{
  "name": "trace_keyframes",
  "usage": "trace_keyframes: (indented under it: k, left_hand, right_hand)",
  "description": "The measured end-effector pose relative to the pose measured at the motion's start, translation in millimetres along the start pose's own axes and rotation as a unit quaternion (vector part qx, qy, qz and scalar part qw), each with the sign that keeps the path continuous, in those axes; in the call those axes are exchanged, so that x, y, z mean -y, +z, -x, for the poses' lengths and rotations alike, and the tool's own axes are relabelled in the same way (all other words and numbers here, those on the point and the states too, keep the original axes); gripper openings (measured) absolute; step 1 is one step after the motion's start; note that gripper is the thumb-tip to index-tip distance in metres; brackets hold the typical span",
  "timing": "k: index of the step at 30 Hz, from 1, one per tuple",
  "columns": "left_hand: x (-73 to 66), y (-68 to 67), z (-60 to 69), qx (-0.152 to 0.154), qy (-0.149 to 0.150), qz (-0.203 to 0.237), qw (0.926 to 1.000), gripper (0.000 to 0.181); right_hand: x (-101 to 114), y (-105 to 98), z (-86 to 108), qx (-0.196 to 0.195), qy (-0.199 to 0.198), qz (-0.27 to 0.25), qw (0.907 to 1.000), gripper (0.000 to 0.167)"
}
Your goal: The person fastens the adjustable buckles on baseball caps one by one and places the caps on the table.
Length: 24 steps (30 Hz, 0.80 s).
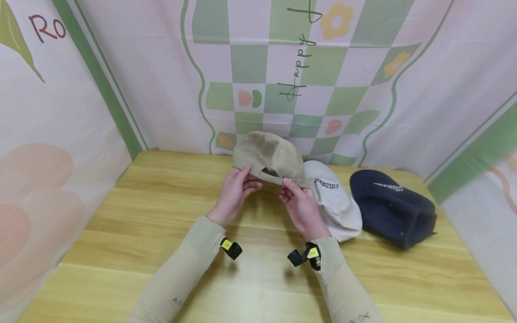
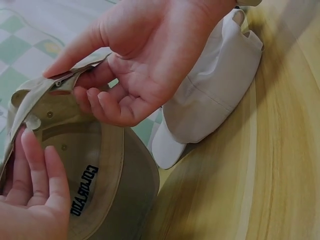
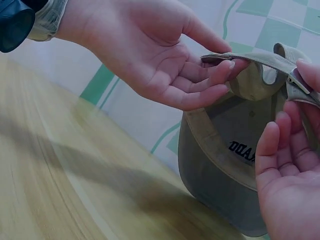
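Observation:
In the head view a khaki baseball cap (image 1: 288,158) is held at the back of the table, its rear strap (image 1: 271,178) toward me. My left hand (image 1: 236,190) pinches one end of the strap between thumb and fingers. My right hand (image 1: 300,206) pinches the other end, by a metal buckle (image 3: 299,80) seen in the right wrist view. The cap's hollow inside faces both wrist cameras, with dark lettering (image 2: 84,191) inside it. Its brim (image 2: 131,190) points away from me. Fingertips hide parts of the strap.
A white cap (image 1: 337,208) lies right beside my right hand, and a navy cap (image 1: 393,208) farther right. The wooden table (image 1: 161,251) ends at a patterned cloth backdrop (image 1: 282,67). Loose black wrist straps (image 1: 231,249) hang over the table.

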<state>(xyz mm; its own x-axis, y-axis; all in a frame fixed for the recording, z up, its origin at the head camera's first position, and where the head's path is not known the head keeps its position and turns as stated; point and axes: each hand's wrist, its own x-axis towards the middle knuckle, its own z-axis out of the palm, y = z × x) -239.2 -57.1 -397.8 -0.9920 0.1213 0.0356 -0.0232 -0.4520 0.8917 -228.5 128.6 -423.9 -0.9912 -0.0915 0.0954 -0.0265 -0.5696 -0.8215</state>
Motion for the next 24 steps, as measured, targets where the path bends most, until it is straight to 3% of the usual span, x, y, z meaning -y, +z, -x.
trace_keyframes:
  k: [8,13,20,24]
  left_hand:
    - [-4.4,-0.2,-2.6,0.011,-0.02,0.02,0.9995,0.034]
    - [-8.0,-1.0,-8.0,0.01,-0.035,0.072,0.9967,0.039]
    - [-15.3,-4.7,-19.3,0.002,-0.064,0.186,0.9806,0.047]
    - [-18.3,-7.8,-24.1,-0.002,-0.082,0.213,0.9736,0.052]
  right_hand:
    - [0.6,0.8,1.2,0.009,0.001,-0.015,0.9999,0.011]
    - [0.8,1.4,2.2,0.012,0.003,-0.015,0.9998,0.008]
    - [0.2,0.2,3.3,0.001,0.007,-0.012,0.9999,0.007]
    - [-0.1,0.1,3.6,0.001,0.009,-0.003,1.0,0.005]
